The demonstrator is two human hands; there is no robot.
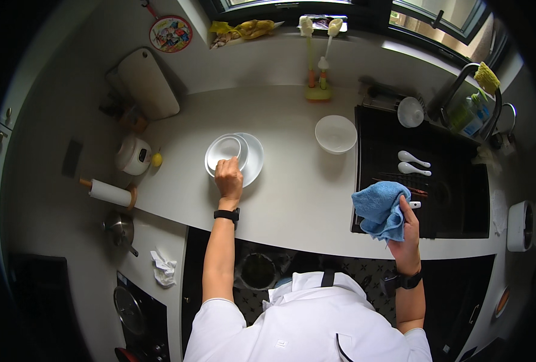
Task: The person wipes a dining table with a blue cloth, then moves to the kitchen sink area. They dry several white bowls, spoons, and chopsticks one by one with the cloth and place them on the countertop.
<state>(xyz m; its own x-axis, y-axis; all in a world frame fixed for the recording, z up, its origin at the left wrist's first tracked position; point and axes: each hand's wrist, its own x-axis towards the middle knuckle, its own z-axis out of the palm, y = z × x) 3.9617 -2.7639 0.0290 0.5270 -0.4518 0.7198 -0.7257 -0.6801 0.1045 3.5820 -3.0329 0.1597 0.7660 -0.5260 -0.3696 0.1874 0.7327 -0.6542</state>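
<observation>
On the counter, my left hand (228,178) grips the near rim of a small white bowl (223,151). That bowl sits inside a larger white bowl (244,156), and both rest on a white plate (255,163). My right hand (407,231) holds a bunched blue cloth (380,206) above the left front of the black sink (458,199). A white handle end (415,204) with a small hole shows beside my fingers; the cloth hides the rest, and whether I hold it is unclear. Another white bowl (336,134) stands alone by the sink's left edge.
Two white spoons (413,163) and brown chopsticks (419,192) lie over the sink, below a bowl (410,112) at its back. A brush stand (317,92) stands by the wall. Leftward are a white cooker (133,155), a paper towel roll (110,192) and a cutting board (148,83).
</observation>
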